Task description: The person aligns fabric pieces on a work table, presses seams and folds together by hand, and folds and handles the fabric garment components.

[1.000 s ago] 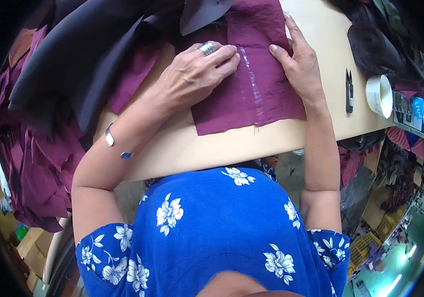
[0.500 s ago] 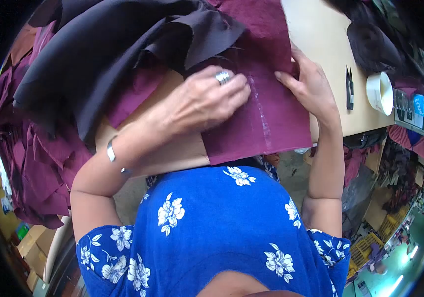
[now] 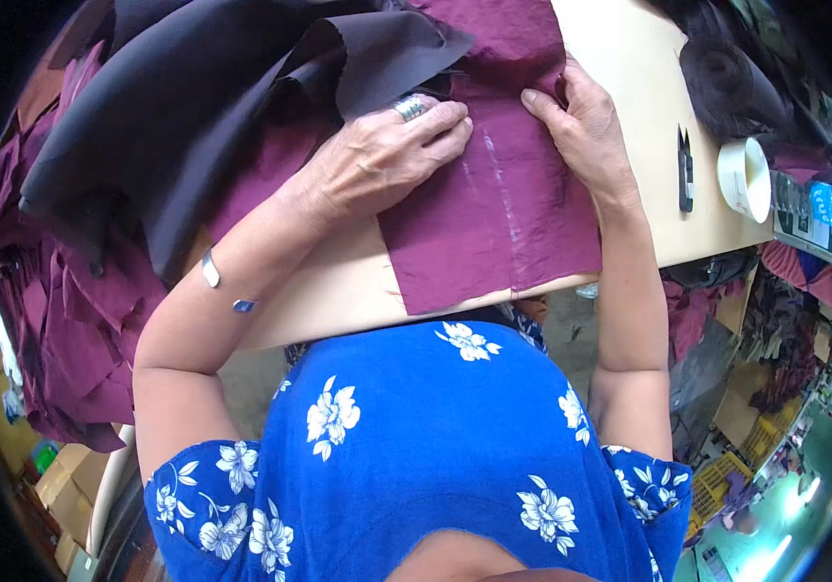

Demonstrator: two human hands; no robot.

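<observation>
A purple fabric piece (image 3: 542, 228) lies over the near table edge, with a whitish streaky line running down it. At its right edge my right hand (image 3: 590, 136) pinches the cloth between thumb and fingers, and the cloth puckers there. My left hand (image 3: 387, 155), wearing a ring, is closed at the left part of the same piece; its thumb and fingertips are partly hidden. A large dark fabric (image 3: 212, 116) is heaped just beyond and left of it, one flap reaching the left knuckles. More purple cloth (image 3: 265, 175) shows beneath the left forearm.
Black thread snips (image 3: 685, 175) and a white tape-like ring (image 3: 744, 181) lie on the cream table (image 3: 629, 58) at right. A dark fabric roll (image 3: 726, 78) sits behind them. Purple cloth piles (image 3: 86, 320) hang at left. Boxes (image 3: 76, 485) stand on the floor at lower left.
Both hands have moved away from my body and slightly left. The purple piece has shifted slightly the same way and is more wrinkled at its far part.
</observation>
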